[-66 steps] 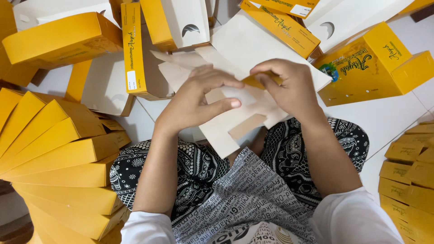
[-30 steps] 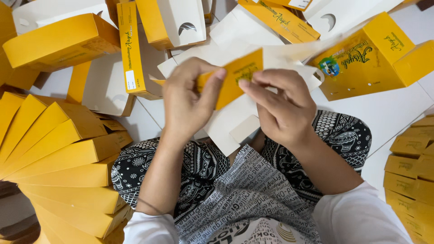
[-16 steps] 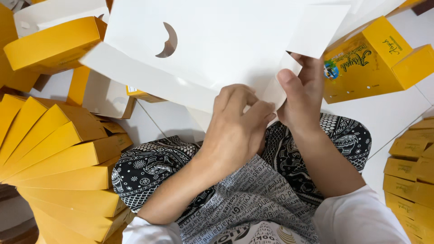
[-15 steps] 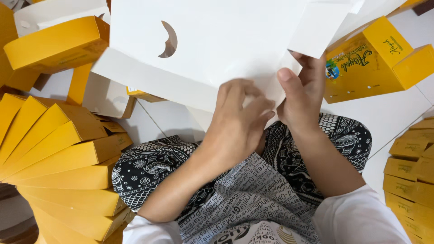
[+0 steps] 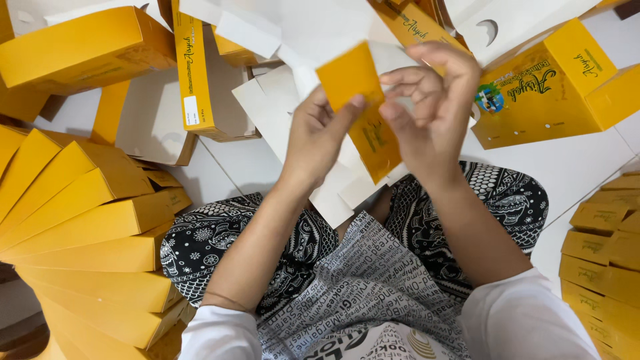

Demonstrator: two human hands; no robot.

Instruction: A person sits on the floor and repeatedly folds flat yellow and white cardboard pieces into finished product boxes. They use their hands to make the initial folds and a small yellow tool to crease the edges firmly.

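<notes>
Both hands on a flat yellow carton

Left hand (image 5: 319, 137) and right hand (image 5: 430, 100) pinch the yellow carton blank (image 5: 363, 110); folded boxes (image 5: 87, 220) fan at nine o'clock.

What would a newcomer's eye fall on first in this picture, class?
First, the two hands in the middle: the left hand and right hand pinch a yellow and white cardboard box blank held up over the lap. Next, the fanned stack of folded yellow boxes at the left, and an assembled yellow box at upper right.
</notes>
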